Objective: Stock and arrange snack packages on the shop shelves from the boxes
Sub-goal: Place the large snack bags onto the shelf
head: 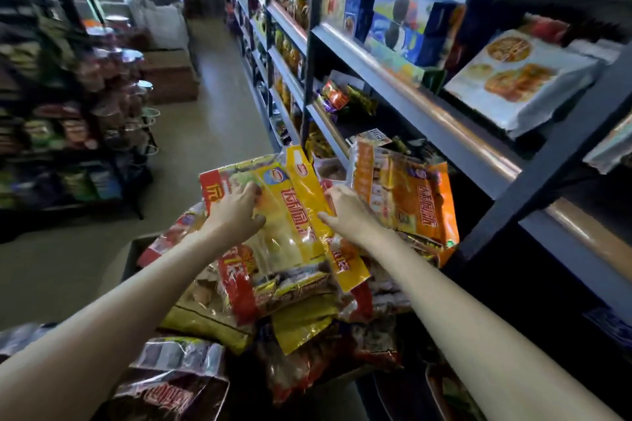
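Yellow snack package [290, 215] grasped by both outstretched hands, left [236, 212] and right [345, 212], fingers curled.

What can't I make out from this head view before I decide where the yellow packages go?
- Right hand: fingers tucked behind the yellow package, so the grip is hidden.
- Left hand: fingertips sunk in the wrapper's folds.
- Box under the pile: covered by packages; its walls don't show.
- Lower shelf behind the orange packages: dark, free space unclear.
- Far aisle shelves: blurred.
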`<state>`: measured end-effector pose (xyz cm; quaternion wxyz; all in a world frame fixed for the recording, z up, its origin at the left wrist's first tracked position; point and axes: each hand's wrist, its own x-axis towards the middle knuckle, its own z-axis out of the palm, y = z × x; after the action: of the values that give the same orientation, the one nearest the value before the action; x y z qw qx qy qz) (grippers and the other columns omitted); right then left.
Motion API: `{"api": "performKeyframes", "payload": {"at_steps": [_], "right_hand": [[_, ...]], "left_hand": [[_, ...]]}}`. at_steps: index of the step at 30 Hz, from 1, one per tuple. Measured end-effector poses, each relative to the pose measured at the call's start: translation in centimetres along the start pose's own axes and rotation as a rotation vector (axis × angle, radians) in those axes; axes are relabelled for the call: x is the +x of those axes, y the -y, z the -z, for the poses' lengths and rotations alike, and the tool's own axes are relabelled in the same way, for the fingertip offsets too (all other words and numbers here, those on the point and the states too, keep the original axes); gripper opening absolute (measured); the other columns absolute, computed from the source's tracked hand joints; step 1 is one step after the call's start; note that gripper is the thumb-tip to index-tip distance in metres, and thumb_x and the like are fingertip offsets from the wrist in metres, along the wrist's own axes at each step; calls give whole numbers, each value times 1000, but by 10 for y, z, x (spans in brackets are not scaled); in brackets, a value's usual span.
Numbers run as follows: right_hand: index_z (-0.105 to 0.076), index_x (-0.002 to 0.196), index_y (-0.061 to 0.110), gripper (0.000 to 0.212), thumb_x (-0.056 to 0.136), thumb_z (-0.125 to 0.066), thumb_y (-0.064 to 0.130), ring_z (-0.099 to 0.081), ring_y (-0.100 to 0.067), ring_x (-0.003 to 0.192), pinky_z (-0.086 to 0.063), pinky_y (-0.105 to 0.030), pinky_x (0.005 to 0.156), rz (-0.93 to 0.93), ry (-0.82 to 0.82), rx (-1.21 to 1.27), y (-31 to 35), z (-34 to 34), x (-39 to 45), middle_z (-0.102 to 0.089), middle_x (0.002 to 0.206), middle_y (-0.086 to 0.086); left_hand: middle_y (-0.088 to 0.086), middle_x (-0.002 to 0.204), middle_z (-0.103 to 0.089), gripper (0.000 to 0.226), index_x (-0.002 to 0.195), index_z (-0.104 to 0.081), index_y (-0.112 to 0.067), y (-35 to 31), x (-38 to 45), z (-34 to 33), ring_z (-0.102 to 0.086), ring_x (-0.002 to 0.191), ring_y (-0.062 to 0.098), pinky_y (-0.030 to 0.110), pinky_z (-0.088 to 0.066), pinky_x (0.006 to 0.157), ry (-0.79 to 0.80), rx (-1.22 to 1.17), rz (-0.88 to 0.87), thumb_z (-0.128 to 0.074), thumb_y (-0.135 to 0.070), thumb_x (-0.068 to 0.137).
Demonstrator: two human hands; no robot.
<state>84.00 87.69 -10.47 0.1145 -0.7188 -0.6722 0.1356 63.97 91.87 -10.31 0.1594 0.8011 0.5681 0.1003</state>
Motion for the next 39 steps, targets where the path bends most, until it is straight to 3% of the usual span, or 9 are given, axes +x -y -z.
{"api": "performKeyframes", "payload": {"at_steps": [5, 7, 12, 17, 21, 25, 30, 34, 39], "right_hand": [[-2, 149, 1, 78, 96, -52, 28, -17, -34, 142, -22, -42, 113, -195, 246, 172, 33, -25, 69, -6, 156, -19], [7, 149, 1, 97, 89, -60, 40, -21, -36, 141, -25, -45, 114, -292, 324, 224, 33, -35, 88, -10, 156, -21], [-14, 148, 5, 99, 77, -75, 37, -35, -32, 134, -32, -45, 110, -326, 209, 385, 43, -65, 101, -36, 146, -14], [-38, 135, 9, 81, 70, -82, 29, -52, -27, 119, -43, -44, 101, -271, 131, 562, 59, -63, 99, -54, 130, -11], [-41, 133, 10, 74, 72, -81, 23, -56, -26, 112, -48, -41, 95, -203, 26, 651, 86, -27, 80, -55, 123, -11], [-35, 139, 13, 89, 66, -84, 30, -45, -28, 124, -41, -43, 102, -167, -207, 560, 109, 50, 51, -44, 137, -13], [-44, 132, 5, 89, 60, -87, 34, -51, -27, 121, -46, -39, 97, -176, -398, 515, 125, 162, -30, -55, 128, -11], [-41, 132, 8, 87, 61, -88, 29, -52, -22, 117, -45, -35, 95, -179, -412, 328, 127, 231, -143, -54, 123, -3], [-41, 116, 19, 74, 60, -88, 28, -55, -18, 99, -47, -33, 80, -247, -740, 133, 120, 290, -311, -52, 114, 2]], "left_hand": [[18, 135, -39, 66, 137, -32, -14, 52, 6, -18, -43, 120, 39, 48, -43, 96, 33, -130, 365, -66, -31, 84], [20, 140, -37, 75, 141, -27, -12, 63, 7, -17, -45, 121, 37, 43, -49, 84, 56, -315, 509, -69, -31, 82], [11, 110, -63, 36, 113, -51, -10, 73, 7, -29, -60, 96, 26, 40, -46, 82, 293, -944, 698, -67, -23, 83], [10, 97, -64, 41, 116, -47, -9, 85, 7, -19, -62, 79, 22, 32, -47, 63, 113, -983, 697, -69, -17, 82], [10, 88, -62, 29, 97, -49, -11, 91, 3, 27, -62, 73, 21, 32, -48, 58, 0, -962, 609, -71, -20, 81], [11, 104, -64, 52, 117, -47, -8, 73, -14, 67, -65, 83, 22, 33, -50, 61, -76, -1064, 447, -75, -26, 77], [8, 106, -62, 52, 117, -39, -12, 7, -60, 82, -63, 80, 12, 28, -50, 64, -232, -1344, 107, -73, -17, 79], [8, 115, -62, 75, 129, -33, -13, -70, -90, 95, -65, 92, 16, 37, -54, 77, -156, -1463, -150, -78, -31, 72], [7, 124, -53, 69, 133, -30, -19, -170, -136, 123, -57, 105, 27, 29, -51, 73, 30, -1430, -458, -70, -31, 79]]}}
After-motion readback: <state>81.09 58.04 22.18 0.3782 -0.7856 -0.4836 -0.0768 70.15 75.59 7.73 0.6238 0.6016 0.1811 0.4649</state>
